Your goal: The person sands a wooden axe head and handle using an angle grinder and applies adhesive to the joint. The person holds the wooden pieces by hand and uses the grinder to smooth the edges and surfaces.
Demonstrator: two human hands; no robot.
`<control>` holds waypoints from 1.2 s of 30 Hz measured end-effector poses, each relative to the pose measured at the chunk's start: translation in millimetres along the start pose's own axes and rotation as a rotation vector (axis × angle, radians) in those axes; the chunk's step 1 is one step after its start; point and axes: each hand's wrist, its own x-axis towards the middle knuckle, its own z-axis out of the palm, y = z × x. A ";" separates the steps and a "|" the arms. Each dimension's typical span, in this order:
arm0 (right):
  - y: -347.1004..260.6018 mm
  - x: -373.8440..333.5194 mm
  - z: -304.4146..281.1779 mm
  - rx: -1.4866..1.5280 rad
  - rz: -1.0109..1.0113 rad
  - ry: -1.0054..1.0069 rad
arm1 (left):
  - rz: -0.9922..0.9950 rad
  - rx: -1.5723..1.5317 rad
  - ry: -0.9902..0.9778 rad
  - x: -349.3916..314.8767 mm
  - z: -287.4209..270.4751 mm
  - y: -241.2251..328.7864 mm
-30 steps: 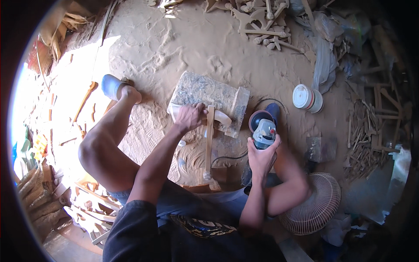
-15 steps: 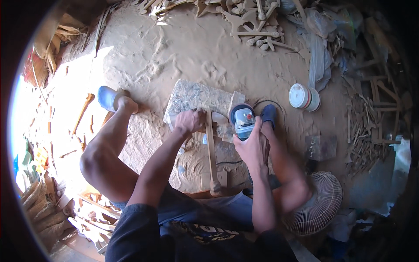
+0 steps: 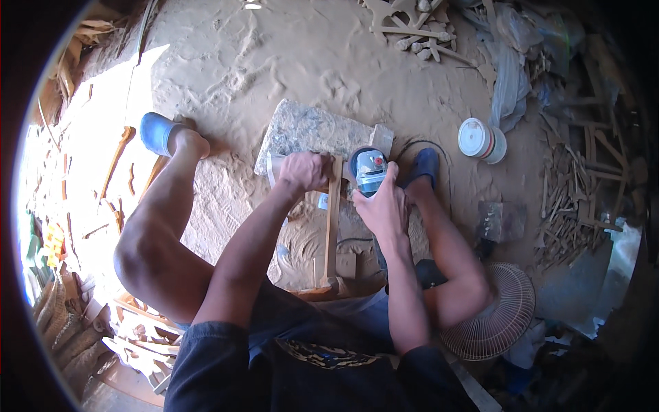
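My left hand (image 3: 305, 170) is closed around the upper end of a long, pale wooden piece (image 3: 332, 226), over the front of a worn, paint-stained board (image 3: 309, 130). The piece runs from there back toward my lap, where its near end meets a curved brown wooden part (image 3: 319, 293). My right hand (image 3: 386, 208) grips a power sander (image 3: 371, 172) with a round dark disc and a dusty, clear-wrapped body. The disc is right beside the upper end of the wooden piece; whether they touch I cannot tell. My left fingertips are partly hidden.
A white-lidded tub (image 3: 473, 139) stands on the dusty ground at right. A round fan guard (image 3: 491, 312) lies by my right knee. Carved wooden parts (image 3: 412, 31) are heaped at the far side, wooden sticks (image 3: 566, 206) at right. A cable (image 3: 415, 143) curves behind my right foot.
The sander in my right hand has moved left, closer to the wooden piece. The wooden piece's near end has swung slightly left. The whole view has shifted a little.
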 end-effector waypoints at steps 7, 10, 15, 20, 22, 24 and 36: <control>-13.4 4.8 -3.7 0.023 0.010 0.000 | -0.014 0.018 0.031 12.8 -6.7 0.7; -17.3 4.3 -5.3 0.028 0.056 -0.040 | -0.010 0.021 0.032 15.6 -7.1 0.3; -18.1 -6.3 3.6 -0.004 0.014 -0.004 | 0.073 -0.006 0.139 13.3 -8.7 -12.9; -12.8 -12.3 10.0 0.032 0.063 0.004 | 0.039 -0.034 0.115 10.7 -24.0 -11.4; -7.0 -13.6 12.1 0.044 0.087 0.024 | 0.036 -0.029 0.093 9.8 -27.2 -12.7; 5.0 -12.1 15.5 0.031 0.114 0.076 | 0.051 -0.054 0.107 7.2 -29.8 -16.1; 2.3 -11.3 29.6 0.141 0.009 0.013 | 0.006 0.020 0.123 -2.8 -17.3 -30.6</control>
